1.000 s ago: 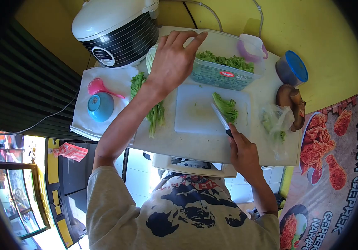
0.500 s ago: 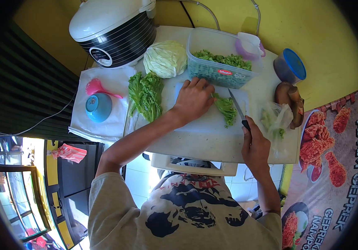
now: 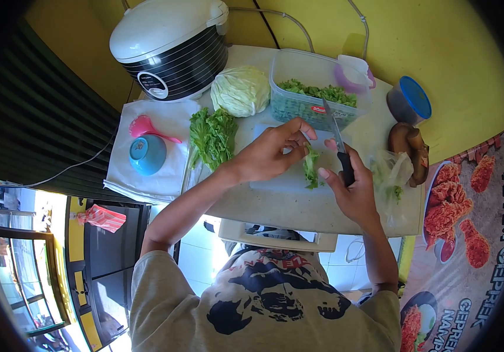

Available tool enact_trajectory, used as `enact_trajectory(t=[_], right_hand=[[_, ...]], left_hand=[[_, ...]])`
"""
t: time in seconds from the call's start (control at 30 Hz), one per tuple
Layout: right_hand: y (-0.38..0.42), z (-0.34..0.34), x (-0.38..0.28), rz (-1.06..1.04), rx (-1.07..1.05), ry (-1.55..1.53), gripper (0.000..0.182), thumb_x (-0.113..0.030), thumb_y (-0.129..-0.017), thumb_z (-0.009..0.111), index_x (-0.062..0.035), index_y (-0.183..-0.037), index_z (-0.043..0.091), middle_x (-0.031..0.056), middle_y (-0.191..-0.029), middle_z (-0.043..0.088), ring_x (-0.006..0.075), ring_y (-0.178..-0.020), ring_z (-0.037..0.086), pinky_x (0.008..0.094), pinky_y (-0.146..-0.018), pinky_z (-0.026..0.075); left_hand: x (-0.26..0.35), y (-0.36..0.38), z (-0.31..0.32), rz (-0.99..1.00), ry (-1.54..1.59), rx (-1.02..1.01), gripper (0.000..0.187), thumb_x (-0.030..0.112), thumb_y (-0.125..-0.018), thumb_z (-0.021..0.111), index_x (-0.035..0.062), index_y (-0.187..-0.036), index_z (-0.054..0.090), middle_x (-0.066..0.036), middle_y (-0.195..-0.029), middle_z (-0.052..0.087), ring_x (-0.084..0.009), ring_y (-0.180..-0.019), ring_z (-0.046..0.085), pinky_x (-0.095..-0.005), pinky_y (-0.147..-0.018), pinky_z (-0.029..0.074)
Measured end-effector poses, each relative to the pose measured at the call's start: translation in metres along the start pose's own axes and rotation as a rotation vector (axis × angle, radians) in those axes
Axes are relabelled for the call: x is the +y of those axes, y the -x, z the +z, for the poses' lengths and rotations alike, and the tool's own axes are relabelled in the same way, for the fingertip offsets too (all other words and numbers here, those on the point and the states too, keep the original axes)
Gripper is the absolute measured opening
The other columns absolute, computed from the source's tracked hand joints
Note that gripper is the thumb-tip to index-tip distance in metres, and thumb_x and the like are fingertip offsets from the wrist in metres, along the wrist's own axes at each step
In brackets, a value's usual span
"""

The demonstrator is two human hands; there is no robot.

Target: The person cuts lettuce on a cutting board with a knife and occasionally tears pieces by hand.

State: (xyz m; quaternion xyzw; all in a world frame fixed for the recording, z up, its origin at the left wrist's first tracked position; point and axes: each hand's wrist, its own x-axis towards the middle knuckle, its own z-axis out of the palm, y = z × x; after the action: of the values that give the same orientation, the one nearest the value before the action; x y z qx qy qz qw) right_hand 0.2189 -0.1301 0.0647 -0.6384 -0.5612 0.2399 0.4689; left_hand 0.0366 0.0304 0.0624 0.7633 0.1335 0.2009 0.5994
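My right hand (image 3: 354, 190) grips the black handle of a kitchen knife (image 3: 333, 126), its blade pointing up and away toward the plastic tub. My left hand (image 3: 275, 151) is curled over the white cutting board (image 3: 269, 180), its thumb and fingers pinching the top of a small green lettuce piece (image 3: 311, 168). That piece hangs between both hands. Left of the board lies a bunch of lettuce leaves (image 3: 212, 138). Behind it sits a pale cabbage (image 3: 240, 92). A clear plastic tub (image 3: 296, 114) holding cut lettuce stands just beyond the board.
A rice cooker (image 3: 175, 64) stands at the back left. In front of it, a blue bowl (image 3: 148, 155) and pink ladle (image 3: 142, 125) rest on white cloth. At right are a clear plastic bag (image 3: 394, 170), a blue-lidded container (image 3: 413, 98) and a brown object (image 3: 407, 146).
My left hand has lifted from the board with its fingers less flat. My right hand has brought the knife closer to it, blade raised. The lettuce piece now hangs more upright.
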Motion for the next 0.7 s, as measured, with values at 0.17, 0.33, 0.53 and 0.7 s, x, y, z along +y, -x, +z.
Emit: enact_trajectory(t=[0.17,0.33,0.53,0.7], right_hand=[[-0.001,0.017,0.012,-0.059,-0.106,-0.130,0.032,-0.012,-0.093,0.080,-0.0017,-0.120,0.067,-0.0020,-0.084,0.067,0.0023,-0.060,0.044,0.0234,-0.055,0.037],[0.001,0.024,0.016,0.023,-0.053,-0.194,0.014,-0.010,-0.095,0.078,-0.0019,-0.102,0.068,-0.0025,-0.079,0.064,0.0022,-0.065,0.048,0.0235,-0.058,0.038],[0.002,0.025,0.010,0.175,-0.062,-0.300,0.014,-0.010,-0.096,0.076,-0.0026,-0.104,0.068,-0.0029,-0.082,0.064,0.0019,-0.068,0.052,0.0218,-0.062,0.042],[0.002,0.024,0.001,0.126,-0.022,-0.395,0.021,-0.010,-0.095,0.077,-0.0010,-0.112,0.069,-0.0020,-0.082,0.065,0.0021,-0.071,0.054,0.0215,-0.062,0.043]], left_hand=[[-0.006,0.023,0.009,-0.039,0.226,0.050,0.033,-0.002,-0.104,0.057,0.0041,-0.136,0.052,-0.005,-0.112,0.064,-0.0135,-0.105,0.064,-0.0313,-0.096,0.050],[-0.022,0.041,0.041,-0.185,0.609,0.197,0.027,0.008,-0.107,0.062,0.0036,-0.133,0.060,0.000,-0.110,0.066,-0.0094,-0.100,0.060,-0.0278,-0.090,0.048],[-0.037,0.050,0.051,-0.096,0.338,0.298,0.014,0.010,-0.106,0.065,0.0000,-0.116,0.066,0.001,-0.104,0.066,-0.0054,-0.097,0.058,-0.0257,-0.083,0.047],[-0.018,0.052,0.043,-0.064,0.162,0.298,0.014,0.008,-0.104,0.067,-0.0020,-0.114,0.065,0.000,-0.098,0.066,-0.0058,-0.090,0.060,-0.0257,-0.076,0.049]])
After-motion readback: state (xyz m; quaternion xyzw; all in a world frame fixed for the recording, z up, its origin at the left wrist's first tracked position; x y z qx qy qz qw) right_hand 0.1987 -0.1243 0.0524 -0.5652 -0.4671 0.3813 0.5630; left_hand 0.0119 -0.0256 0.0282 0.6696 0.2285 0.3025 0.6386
